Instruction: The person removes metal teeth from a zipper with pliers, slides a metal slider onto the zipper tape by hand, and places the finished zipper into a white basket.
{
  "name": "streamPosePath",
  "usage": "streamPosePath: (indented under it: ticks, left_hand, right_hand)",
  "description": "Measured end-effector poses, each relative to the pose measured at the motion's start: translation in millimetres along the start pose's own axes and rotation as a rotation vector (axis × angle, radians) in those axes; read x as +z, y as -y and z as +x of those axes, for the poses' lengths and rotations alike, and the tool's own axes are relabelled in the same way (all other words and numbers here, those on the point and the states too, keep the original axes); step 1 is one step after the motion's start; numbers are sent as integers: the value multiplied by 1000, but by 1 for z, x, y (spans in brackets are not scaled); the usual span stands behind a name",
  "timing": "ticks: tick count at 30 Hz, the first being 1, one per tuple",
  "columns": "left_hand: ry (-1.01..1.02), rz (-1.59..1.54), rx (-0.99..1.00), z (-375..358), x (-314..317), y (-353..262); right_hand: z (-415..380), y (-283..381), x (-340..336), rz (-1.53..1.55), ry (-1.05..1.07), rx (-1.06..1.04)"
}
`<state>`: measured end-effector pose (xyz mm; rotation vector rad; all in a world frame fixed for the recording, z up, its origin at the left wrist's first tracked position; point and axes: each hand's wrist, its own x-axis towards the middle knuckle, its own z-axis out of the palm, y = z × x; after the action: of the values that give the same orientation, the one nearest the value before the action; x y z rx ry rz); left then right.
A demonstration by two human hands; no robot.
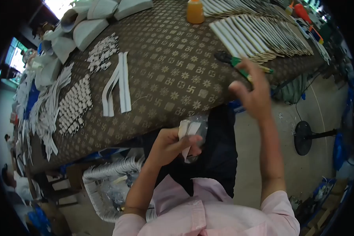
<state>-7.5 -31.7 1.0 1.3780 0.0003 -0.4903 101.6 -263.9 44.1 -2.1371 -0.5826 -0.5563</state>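
Observation:
My left hand is closed over my lap, pinching a short bundle of white strips with notched ends. A crumpled clear plastic bag shows right behind the bundle. My right hand is raised near the table's front edge, thumb and forefinger apart, with nothing between them. Its fingertips overlap the green handles of a pair of pliers lying on the patterned tablecloth. Left of the middle, a long white folded strip lies on the cloth.
Rows of white strips cover the table's right side, near an orange bottle. Small white pieces and loose strips lie at left, with large white rolls behind. A white-rimmed basket stands below; a round black stand base is on the floor.

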Motion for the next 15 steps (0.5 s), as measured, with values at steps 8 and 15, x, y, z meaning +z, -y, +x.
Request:
streamPosePath:
  ticks: [8, 15]
  left_hand:
    - [-33, -226, 178, 1, -11, -2]
    - [-158, -198, 242, -4, -19, 7]
  right_hand:
    - [-1, -101, -41, -866, 459, 212]
    - [-34, -65, -27, -750, 341, 111]
